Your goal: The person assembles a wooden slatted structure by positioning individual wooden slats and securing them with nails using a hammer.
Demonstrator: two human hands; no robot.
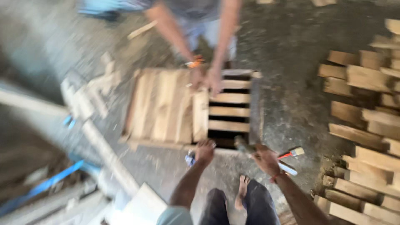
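Wooden pallet lies flat on the concrete floor, just ahead of the person's bare foot; its left part is covered with close-set boards, while the right part shows spaced slats with dark gaps between them. Left hand rests on the near edge of the pallet, fingers curled down against the wood, with a small blue-and-dark object just beside it that is too blurred to name. Right hand is closed around the handle of a tool whose head points toward the near right corner of the pallet; the blur hides what kind of tool it is. On the floor just right of that hand lies a hammer with a red handle. Across the pallet, a second person's two hands press on its far edge where the boards meet the slats, one wrist bearing an orange band. Stacked cut wooden blocks fill the right side of the view, well apart from the pallet, and pale long beams lie to the left
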